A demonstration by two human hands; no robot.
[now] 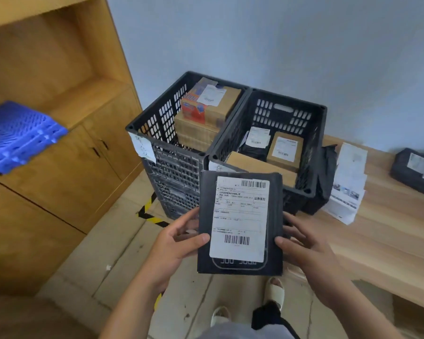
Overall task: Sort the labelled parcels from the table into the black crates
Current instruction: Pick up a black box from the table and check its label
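I hold a flat black parcel [240,265] with a white shipping label upright in front of me. My left hand [179,243] grips its left edge, thumb on the front. My right hand [304,243] grips its right edge the same way. Behind it stand two black crates side by side. The left crate [154,123] holds stacked cardboard boxes, one with a red side. The right crate [313,152] holds a brown box, a black bag and a flat cardboard piece. On the wooden table [382,236] lie a white parcel [348,182] and a dark grey parcel [414,167].
A wooden cabinet [59,143] fills the left side, with a blue plastic pallet [17,135] on its shelf. A black bag [327,172] hangs beside the right crate. Yellow-black tape [147,211] marks the tiled floor. My feet [274,289] show below.
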